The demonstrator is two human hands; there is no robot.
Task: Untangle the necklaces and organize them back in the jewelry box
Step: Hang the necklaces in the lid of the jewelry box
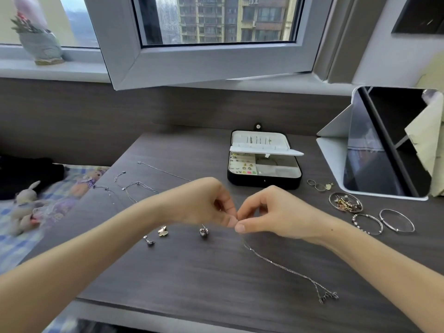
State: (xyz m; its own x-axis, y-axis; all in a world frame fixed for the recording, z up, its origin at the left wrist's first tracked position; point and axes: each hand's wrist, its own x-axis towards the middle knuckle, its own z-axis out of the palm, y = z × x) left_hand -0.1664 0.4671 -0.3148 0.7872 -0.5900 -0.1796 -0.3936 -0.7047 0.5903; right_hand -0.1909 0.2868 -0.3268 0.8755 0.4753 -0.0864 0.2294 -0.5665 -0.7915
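The dark wood surface (187, 272) has an open jewelry box (264, 182) at the back. In front of the box, the left hand (206, 203) and right hand (271, 212) meet with fingers curled. Both pinch one end of a thin silver necklace (288, 269). The rest of it trails along the surface to the right. More chains (134, 186) lie to the left.

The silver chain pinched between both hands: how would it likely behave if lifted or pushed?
Probably floppy: the silver chain trails in a loose curve down onto the desk. Likely very light, since the left hand and right hand only pinch it. Pushed, it would probably bunch, not slide.
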